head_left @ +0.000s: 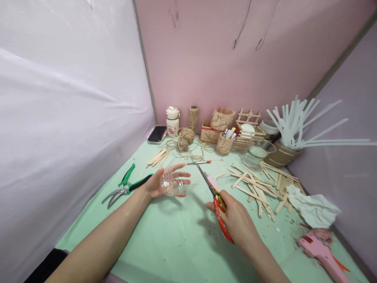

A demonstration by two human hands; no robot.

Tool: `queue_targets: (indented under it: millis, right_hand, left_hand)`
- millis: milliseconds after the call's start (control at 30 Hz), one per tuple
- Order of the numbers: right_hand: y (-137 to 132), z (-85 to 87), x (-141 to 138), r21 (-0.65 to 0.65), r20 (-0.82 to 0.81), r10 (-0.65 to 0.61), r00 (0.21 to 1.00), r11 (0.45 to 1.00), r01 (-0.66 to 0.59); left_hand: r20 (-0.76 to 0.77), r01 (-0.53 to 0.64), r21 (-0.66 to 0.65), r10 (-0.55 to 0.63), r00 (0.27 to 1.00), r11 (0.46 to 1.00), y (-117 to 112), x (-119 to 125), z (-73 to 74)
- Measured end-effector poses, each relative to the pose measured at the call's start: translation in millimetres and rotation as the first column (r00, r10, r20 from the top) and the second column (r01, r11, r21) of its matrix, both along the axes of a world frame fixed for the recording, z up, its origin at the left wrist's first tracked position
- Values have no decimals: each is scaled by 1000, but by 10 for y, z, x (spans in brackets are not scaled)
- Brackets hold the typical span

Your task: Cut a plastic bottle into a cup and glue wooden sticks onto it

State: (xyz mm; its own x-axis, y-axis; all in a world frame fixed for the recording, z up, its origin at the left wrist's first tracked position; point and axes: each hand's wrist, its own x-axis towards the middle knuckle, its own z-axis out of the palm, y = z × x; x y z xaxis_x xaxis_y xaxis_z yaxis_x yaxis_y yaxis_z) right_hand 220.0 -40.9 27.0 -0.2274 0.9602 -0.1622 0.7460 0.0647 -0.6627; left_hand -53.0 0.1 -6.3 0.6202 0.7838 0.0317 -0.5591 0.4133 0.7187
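A clear plastic cup (171, 184) lies on its side in my left hand (154, 185), which is turned palm up with the fingers stretched behind the plastic. Through the cup my fingers show. In my right hand (237, 214) is a pair of scissors (219, 218) with red and yellow handles. Their dark blades point up and to the left, apart from the cup, and look nearly closed. Behind the blades a pink strip (212, 182) is partly hidden. A red-tipped craft pen or knife (203, 162) lies just beyond the scissor tips.
Green-handled pruning shears (126, 186) lie left of my left wrist. Wooden sticks (256, 188) are scattered at right, near a pink glue gun (319, 251) and crumpled tissue (312, 204). Twine (186, 138), a clear bowl (257, 152) and a pot of glue sticks (284, 153) stand behind.
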Motion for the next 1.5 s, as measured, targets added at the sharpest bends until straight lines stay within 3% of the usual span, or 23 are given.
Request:
queue_targets:
  millis: [567,967,1500]
  right_hand:
    - [2,14,51,-38,-41,8,999,999,-10]
    - [-12,38,7,-31,68,21,997,999,-19]
    - [-7,32,12,-57,12,19,1000,998,-18]
  left_hand:
    - [70,64,-48,-60,996,997,28,-52,-45]
    - [8,78,-4,-78,997,997,26,-103,-44]
    - [-39,106,31,-105,994,994,20,-82,-47]
